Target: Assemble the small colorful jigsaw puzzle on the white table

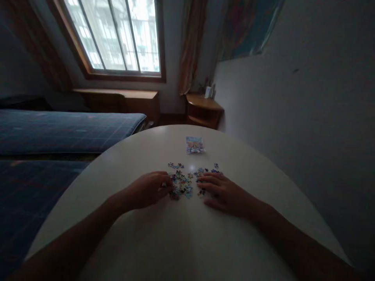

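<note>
A heap of small multicoloured jigsaw puzzle pieces lies on the round white table. At the heap's left edge is my left hand, its fingers curled in and thumb drawn toward the index finger; whatever they pinch is too small to make out. My right hand rests palm down with fingers apart over a second group of pieces, covering part of it. A few loose pieces are scattered just beyond the heap. Farther back lies a small square picture with a colourful print.
To the left stands a bed with a blue plaid mattress, close to the table's edge. A plain wall runs along the right. Beyond the table are a wooden corner shelf, a wooden desk and a barred window.
</note>
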{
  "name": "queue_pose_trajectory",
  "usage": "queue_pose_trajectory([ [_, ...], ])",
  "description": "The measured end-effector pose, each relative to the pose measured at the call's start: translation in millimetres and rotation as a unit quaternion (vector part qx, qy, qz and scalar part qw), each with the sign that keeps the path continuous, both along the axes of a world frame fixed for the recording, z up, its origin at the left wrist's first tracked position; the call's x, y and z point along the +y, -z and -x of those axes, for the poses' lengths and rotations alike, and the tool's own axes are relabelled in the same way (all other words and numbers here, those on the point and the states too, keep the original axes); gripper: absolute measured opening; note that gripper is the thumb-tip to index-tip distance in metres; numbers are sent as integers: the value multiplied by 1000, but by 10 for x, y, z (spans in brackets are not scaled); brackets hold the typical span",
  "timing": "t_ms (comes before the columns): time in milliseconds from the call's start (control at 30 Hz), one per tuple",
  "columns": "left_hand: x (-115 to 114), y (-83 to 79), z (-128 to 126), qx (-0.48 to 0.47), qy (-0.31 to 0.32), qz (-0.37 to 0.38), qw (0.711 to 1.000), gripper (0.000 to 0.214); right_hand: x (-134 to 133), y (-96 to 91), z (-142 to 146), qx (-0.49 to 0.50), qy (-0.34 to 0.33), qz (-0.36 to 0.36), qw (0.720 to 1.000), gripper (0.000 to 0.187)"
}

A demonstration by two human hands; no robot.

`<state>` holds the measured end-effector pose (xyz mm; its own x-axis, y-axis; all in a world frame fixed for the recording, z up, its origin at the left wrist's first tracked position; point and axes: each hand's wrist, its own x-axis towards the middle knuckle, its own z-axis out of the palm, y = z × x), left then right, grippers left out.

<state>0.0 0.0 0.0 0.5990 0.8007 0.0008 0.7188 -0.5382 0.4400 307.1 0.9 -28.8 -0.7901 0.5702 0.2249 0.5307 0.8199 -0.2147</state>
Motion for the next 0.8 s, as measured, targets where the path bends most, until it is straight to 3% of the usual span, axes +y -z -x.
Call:
queue_pose_trajectory([
  [200, -4, -25, 58, 37, -13, 1, 999, 14, 13, -6, 6, 13, 6, 10, 1000, 47],
  [367, 78, 34, 140, 42, -46, -38, 997, 20, 29, 6, -4, 16, 4, 15, 1000, 46],
  [800, 223, 116, 257, 52, -80, -41, 995, 16, 49, 22, -24, 22, -2, 23, 999, 47],
])
